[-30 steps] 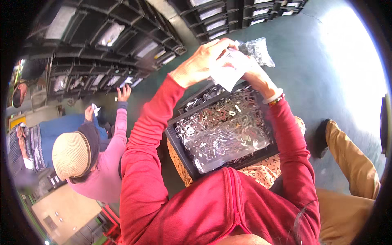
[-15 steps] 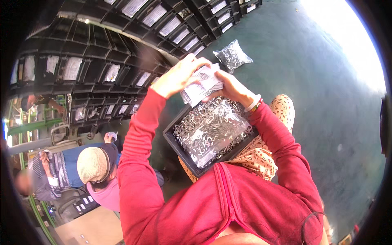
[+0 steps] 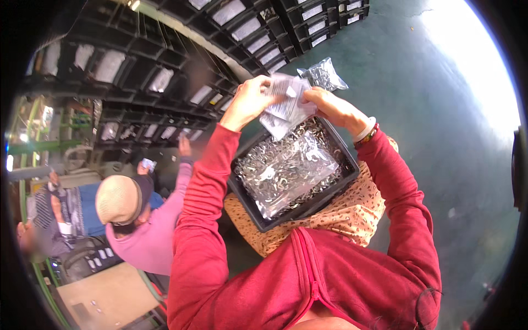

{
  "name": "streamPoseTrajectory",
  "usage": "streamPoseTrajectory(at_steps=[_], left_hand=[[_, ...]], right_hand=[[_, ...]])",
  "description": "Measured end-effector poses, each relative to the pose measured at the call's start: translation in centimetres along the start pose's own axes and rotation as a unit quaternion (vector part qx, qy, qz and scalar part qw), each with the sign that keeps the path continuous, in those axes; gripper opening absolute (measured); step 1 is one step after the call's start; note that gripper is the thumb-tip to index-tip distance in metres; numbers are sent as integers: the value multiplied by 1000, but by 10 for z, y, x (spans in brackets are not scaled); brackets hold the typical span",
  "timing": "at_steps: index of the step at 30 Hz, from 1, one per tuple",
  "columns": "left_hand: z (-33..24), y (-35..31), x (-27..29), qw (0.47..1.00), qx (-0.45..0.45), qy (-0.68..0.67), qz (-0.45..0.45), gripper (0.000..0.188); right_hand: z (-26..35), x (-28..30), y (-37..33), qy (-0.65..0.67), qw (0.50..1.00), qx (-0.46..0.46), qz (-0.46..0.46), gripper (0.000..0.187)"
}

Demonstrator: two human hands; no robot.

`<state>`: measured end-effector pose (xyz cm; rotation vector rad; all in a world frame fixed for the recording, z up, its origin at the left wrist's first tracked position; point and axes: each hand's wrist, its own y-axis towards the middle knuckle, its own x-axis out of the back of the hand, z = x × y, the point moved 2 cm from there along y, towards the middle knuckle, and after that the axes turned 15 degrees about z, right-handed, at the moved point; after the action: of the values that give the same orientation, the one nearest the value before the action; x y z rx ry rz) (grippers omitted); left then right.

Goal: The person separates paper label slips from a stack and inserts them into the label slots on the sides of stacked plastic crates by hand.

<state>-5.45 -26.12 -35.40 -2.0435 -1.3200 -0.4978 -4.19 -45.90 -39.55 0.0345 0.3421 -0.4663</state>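
Between my two hands is a bunch of printed paper slips (image 3: 283, 103), held above the far edge of a black bin. My left hand (image 3: 250, 100) pinches the slips at their left side. The fingers of my right hand (image 3: 334, 108) close on their right side, and the slips are partly fanned apart. Under them, the black bin (image 3: 345, 179) rests on my lap, filled with small shiny metal hook-like pieces (image 3: 258, 157). A clear plastic bag (image 3: 294, 179) lies on top of the pieces.
A sealed clear bag of metal parts (image 3: 324, 74) lies on the green floor (image 3: 440, 137) beyond my hands. Racks of black bins (image 3: 159, 82) with paper labels rise at the left. A person in a pink top and straw hat (image 3: 124, 203) is at the left, beside a tan board (image 3: 107, 294).
The slips in my hands have spread apart from a tighter stack. My view has shifted a little. The person at the left has stretched an arm toward the racks.
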Motion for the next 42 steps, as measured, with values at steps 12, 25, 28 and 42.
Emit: streamPoseTrajectory(at_steps=[12,25,28,42], left_hand=[[49,-30,-58,991,-40,-129,-9,52],[70,-26,-33,978,-49,-203,11,38],[68,-33,-37,935,-13,-350,63,35],[182,-92,-41,860,91,-122,-486,24]], right_hand=[[-6,14,51,-246,955,-118,120,66],[-11,-4,52,-237,960,47,139,51],[-30,-4,59,-275,949,76,135,49],[-294,339,116,-427,765,-271,-400,95]])
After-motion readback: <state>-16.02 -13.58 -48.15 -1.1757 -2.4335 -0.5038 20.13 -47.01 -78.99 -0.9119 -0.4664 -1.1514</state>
